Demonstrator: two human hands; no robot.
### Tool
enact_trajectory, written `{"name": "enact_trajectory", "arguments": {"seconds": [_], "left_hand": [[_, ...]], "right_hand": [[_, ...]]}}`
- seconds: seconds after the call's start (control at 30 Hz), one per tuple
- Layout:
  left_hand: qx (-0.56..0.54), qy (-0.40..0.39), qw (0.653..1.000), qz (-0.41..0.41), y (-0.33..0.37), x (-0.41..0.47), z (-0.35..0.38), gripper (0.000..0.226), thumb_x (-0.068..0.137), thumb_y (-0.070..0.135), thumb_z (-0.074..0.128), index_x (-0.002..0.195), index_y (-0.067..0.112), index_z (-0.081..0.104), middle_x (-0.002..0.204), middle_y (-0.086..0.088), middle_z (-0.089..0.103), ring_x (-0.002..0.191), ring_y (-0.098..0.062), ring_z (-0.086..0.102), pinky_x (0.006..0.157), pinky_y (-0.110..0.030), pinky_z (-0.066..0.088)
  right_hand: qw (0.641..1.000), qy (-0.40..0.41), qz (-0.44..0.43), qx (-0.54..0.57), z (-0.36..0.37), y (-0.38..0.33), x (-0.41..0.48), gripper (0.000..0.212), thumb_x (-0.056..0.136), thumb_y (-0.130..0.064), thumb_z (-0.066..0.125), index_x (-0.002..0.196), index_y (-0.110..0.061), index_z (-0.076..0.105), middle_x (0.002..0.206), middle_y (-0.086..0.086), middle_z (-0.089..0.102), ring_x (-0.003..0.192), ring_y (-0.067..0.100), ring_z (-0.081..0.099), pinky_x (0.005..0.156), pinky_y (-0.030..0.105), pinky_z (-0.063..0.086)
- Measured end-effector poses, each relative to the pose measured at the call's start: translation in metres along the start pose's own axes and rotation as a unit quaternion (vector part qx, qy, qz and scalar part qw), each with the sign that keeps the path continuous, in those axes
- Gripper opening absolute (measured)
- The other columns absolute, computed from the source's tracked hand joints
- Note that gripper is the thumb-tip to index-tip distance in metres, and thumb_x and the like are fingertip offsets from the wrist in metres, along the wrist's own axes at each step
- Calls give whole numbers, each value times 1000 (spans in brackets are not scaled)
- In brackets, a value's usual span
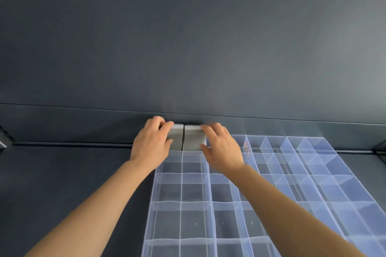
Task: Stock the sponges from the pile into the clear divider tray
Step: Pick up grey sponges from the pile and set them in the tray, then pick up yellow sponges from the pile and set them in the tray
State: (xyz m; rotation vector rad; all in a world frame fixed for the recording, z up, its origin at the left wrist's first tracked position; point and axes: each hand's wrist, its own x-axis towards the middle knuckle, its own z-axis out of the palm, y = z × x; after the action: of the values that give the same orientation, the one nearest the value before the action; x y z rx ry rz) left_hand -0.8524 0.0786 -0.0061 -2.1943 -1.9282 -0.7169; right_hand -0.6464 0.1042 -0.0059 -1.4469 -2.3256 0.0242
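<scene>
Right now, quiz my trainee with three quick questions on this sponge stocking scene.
1. True or false: the left hand grips the left sponge and the right hand grips the right sponge.
2. Multiple choice: the sponges are at the clear divider tray's A) near-right corner, B) far-left corner, C) centre.
3. How many sponges are visible?
Key: 1 true; 2 B; 3 two.

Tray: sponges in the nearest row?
No: nearest row of the tray is bare; left sponge and right sponge stand at its far end.
</scene>
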Motion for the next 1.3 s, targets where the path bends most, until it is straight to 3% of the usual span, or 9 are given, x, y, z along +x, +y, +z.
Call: {"name": "enact_trajectory", "arguments": {"seconds": [0.13, 0.3, 0.4, 0.53, 0.77, 1.17, 1.3], "left_hand": [[52, 24, 997, 52, 21, 3, -10, 41, 70, 18, 78, 107, 12, 63, 97, -5, 57, 87, -27, 54, 68, -38, 50], [96, 36, 984, 147, 75, 9, -10, 43, 65, 17, 80, 104, 11, 64, 111, -6, 61, 108, -27, 56, 88, -39, 38], [90, 24, 979, 179, 121, 9, 0, 46, 55, 16, 85, 96, 10, 67, 107, -6, 64, 105, -27, 57, 86, -36, 34], [71, -9, 976, 204, 194, 2, 18, 41, 50, 17, 87, 86, 14, 67, 95, -1, 66, 95, -25, 61, 74, -37, 50], [20, -32, 970, 239, 335, -15, 50, 34, 50, 5, 83, 80, 14, 69, 84, 2, 67, 80, -22, 63, 62, -32, 52], [-32, -86, 954, 285, 530, -10, 110, 26, 70, -1, 62, 92, 13, 65, 95, -1, 64, 95, -25, 56, 73, -37, 49], [-30, -97, 946, 307, 579, 7, 133, 31, 79, 2, 52, 105, 16, 62, 107, 1, 60, 106, -22, 50, 83, -34, 45]], "right_hand": [[999, -13, 17, -26, -18, 20, -25, 42, 88, -27, 61, 127, -15, 51, 120, 6, 56, 106, 30, 51, 80, 39, 47], [995, -15, 68, -71, -52, 62, -69, 45, 89, -34, 58, 129, -16, 51, 129, 5, 54, 119, 29, 47, 98, 40, 39], [991, -24, 101, -84, -78, 96, -104, 46, 92, -38, 54, 134, -19, 46, 137, 1, 49, 127, 25, 40, 105, 37, 33], [984, -35, 140, -102, -116, 149, -159, 48, 93, -40, 52, 136, -22, 43, 139, -1, 46, 131, 23, 35, 107, 36, 30], [965, -54, 210, -148, -178, 245, -263, 45, 90, -43, 52, 131, -24, 46, 129, -1, 49, 123, 23, 39, 100, 33, 33], [936, -73, 315, -139, -237, 386, -369, 45, 88, -41, 57, 129, -26, 48, 127, 1, 50, 121, 23, 39, 99, 34, 35], [928, -74, 337, -139, -244, 428, -379, 50, 86, -42, 59, 132, -29, 46, 130, -1, 49, 124, 22, 38, 102, 34, 35]]}}
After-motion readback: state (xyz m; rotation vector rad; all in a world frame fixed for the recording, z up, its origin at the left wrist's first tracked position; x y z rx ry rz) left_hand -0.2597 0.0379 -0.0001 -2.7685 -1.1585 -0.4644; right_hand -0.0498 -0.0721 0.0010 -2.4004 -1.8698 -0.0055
